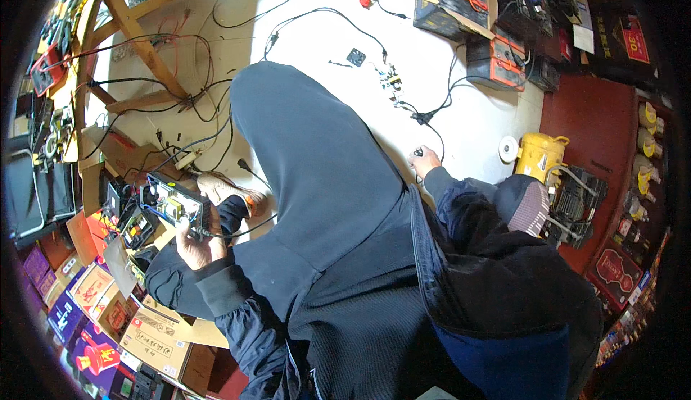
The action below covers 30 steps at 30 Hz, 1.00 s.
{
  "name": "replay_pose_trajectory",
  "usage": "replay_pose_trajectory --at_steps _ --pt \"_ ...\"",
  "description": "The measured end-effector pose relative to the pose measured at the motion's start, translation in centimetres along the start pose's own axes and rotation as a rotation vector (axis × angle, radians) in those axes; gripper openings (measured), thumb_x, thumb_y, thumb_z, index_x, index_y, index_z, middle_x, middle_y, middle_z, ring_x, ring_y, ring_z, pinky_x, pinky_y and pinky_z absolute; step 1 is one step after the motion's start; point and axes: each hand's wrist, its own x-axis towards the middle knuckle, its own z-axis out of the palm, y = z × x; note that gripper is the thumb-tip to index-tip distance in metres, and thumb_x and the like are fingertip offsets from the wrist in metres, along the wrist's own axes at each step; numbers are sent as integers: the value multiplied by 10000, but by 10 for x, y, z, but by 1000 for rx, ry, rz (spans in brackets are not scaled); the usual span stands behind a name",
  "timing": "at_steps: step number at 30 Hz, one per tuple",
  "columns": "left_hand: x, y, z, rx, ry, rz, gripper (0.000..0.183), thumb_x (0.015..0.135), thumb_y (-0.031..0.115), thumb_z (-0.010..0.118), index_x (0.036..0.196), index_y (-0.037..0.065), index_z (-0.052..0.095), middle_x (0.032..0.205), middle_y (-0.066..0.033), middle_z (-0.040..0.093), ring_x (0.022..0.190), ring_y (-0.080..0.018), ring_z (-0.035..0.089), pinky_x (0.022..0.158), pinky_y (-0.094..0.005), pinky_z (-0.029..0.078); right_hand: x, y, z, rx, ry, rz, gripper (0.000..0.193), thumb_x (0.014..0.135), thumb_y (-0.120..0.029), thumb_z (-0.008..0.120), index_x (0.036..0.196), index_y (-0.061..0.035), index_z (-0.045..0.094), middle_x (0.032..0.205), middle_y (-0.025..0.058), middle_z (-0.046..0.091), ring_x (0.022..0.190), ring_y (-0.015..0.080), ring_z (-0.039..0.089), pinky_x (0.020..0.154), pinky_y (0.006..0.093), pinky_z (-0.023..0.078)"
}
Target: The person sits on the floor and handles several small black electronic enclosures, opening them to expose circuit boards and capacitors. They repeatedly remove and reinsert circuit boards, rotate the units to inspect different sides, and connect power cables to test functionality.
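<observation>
My left hand (194, 247) grips a black open-cased electronic unit (176, 204) near my bent leg, its circuit board exposed inside the casing. A black cord (252, 233) runs from beside that hand toward my leg. Out to the right, over the white floor, my right hand (426, 161) is closed on a small black plug-like piece at the fingertips, too small to make out fully. Just beyond it lies a black cable junction (422, 118) with leads running from it. Farther off, a bare circuit board (390, 82) and a small black fan (355, 57) rest on the floor.
Black and orange batteries (497, 60) stand at the far right. A yellow canister (540, 157) and a work lamp (576, 206) are at the right. Cardboard boxes (155, 339) crowd the lower left. A wooden frame (140, 33) and tangled cables (209, 108) occupy the far left.
</observation>
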Motion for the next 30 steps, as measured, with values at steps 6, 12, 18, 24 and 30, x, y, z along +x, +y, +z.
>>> replay_pose_trajectory --at_steps 6,12,18,24,30 --pt "-5 1 3 41 30 92 655 850 32 661 1467 -50 458 1425 -295 567 1341 -489 551 1142 -590 482 -16 -31 13 -147 14 -133 353 848 -301 725 1005 11 674 915 224 709 872 396 679 813 453 534" --pt "-30 57 16 -27 -203 274 674 850 44 675 1485 -26 459 1403 -276 589 1325 -461 567 1164 -558 472 -15 -36 10 -174 -27 -128 364 860 -285 739 1014 40 681 956 239 724 901 377 692 824 439 535" --pt "-59 142 25 -7 -346 484 761 845 157 739 1480 -111 419 1462 -341 527 1316 -453 586 1135 -559 498 -7 -33 -2 -275 -6 -275 427 920 -339 722 1063 62 690 1004 266 737 954 376 719 835 435 544" --pt "-67 153 46 -5 -248 534 431 843 123 694 1243 -8 605 1353 -290 611 1320 -513 565 1076 -651 519 15 -33 -7 -341 38 -342 474 869 -402 738 991 54 697 948 281 734 924 419 725 801 478 543" --pt "-64 150 77 30 -405 558 802 860 89 609 1578 -62 288 1512 -319 484 1376 -460 540 1080 -594 536 38 -36 -7 -465 177 -489 450 865 -395 730 992 36 717 929 253 734 908 417 718 805 458 545"
